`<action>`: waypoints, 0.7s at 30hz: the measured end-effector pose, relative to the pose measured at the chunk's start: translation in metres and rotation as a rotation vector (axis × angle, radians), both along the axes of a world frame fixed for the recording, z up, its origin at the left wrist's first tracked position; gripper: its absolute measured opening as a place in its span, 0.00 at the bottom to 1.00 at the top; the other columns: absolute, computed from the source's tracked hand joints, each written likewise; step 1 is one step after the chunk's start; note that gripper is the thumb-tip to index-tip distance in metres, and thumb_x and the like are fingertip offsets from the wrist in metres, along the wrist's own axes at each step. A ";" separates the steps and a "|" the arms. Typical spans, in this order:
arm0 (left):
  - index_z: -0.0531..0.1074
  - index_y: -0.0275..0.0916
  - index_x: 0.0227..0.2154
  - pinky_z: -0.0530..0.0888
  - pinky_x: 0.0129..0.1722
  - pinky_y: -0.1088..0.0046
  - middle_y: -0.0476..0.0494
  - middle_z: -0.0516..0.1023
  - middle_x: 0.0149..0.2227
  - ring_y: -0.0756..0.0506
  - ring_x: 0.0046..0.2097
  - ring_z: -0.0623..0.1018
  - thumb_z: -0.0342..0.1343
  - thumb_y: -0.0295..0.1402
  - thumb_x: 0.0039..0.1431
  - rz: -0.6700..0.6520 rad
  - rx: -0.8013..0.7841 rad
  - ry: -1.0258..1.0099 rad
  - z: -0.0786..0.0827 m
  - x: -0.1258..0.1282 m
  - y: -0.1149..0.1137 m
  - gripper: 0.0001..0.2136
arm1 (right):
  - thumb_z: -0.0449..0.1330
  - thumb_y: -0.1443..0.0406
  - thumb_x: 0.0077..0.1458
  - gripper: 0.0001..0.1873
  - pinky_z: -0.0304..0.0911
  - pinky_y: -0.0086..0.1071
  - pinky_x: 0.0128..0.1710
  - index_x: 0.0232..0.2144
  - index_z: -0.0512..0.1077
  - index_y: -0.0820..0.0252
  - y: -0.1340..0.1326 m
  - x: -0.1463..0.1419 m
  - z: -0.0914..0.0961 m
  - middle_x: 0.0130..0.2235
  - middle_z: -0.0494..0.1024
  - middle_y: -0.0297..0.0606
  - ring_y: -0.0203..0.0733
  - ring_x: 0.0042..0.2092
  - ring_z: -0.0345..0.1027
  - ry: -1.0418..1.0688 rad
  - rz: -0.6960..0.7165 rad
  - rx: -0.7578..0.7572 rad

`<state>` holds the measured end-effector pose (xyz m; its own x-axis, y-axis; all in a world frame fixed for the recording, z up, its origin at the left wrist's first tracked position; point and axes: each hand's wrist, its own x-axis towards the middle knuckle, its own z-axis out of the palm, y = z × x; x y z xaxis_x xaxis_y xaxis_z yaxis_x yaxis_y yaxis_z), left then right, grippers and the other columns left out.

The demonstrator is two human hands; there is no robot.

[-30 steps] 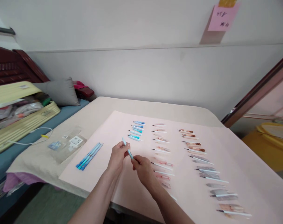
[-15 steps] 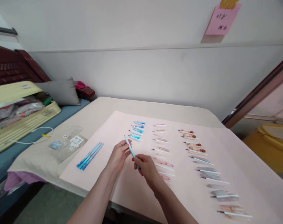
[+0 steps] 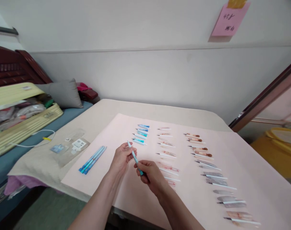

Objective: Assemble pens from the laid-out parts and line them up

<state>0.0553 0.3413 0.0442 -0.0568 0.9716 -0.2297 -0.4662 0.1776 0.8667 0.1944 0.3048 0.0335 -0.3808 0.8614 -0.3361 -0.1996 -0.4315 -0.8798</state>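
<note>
A light blue pen (image 3: pixel 134 156) is held slantwise above the pink sheet, its pointed end up and to the left. Near that upper end, the fingers of my left hand (image 3: pixel 123 156) close on the pen. My right hand (image 3: pixel 149 171) pinches it close to the darker blue lower end. Left of my hands, several blue pens (image 3: pixel 92 160) lie side by side. Just beyond my fingers is a column of blue pen parts (image 3: pixel 141 134) with white refills, some dark-tipped. Pinkish pen parts (image 3: pixel 168 153) with refills lie beside my right hand.
Farther right lie brown-ended pen parts (image 3: pixel 200 148) and grey clear barrels (image 3: pixel 216 175) with refills. The pink sheet (image 3: pixel 107 188) covers much of the table. Clear plastic bags (image 3: pixel 71 150) rest at the left. A bed holds an open yellow case (image 3: pixel 40 123); a yellow bin (image 3: pixel 275 153) stands right.
The pen has shifted slightly down and left along with my right hand. Both hands keep hold of it. The laid-out parts stay where they were.
</note>
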 end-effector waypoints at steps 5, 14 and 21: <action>0.71 0.36 0.28 0.70 0.34 0.73 0.46 0.73 0.29 0.51 0.31 0.72 0.61 0.37 0.45 0.029 0.013 0.150 0.000 -0.001 -0.002 0.11 | 0.53 0.64 0.49 0.13 0.45 0.27 0.21 0.15 0.64 0.61 0.000 -0.005 0.002 0.17 0.63 0.29 0.29 0.20 0.52 -0.481 -0.093 0.375; 0.74 0.34 0.29 0.68 0.30 0.76 0.48 0.71 0.27 0.53 0.28 0.69 0.63 0.36 0.44 -0.034 -0.003 0.109 0.000 -0.004 0.002 0.11 | 0.57 0.61 0.49 0.11 0.33 0.27 0.17 0.27 0.70 0.65 -0.005 -0.004 -0.001 0.19 0.66 0.30 0.24 0.14 0.43 0.077 -0.022 -0.035; 0.73 0.33 0.30 0.68 0.31 0.78 0.47 0.71 0.27 0.53 0.29 0.70 0.62 0.32 0.45 -0.057 0.007 0.004 0.001 -0.004 0.002 0.09 | 0.62 0.59 0.47 0.13 0.32 0.25 0.16 0.30 0.70 0.66 -0.005 -0.003 -0.009 0.19 0.65 0.27 0.21 0.13 0.40 0.444 0.022 -0.267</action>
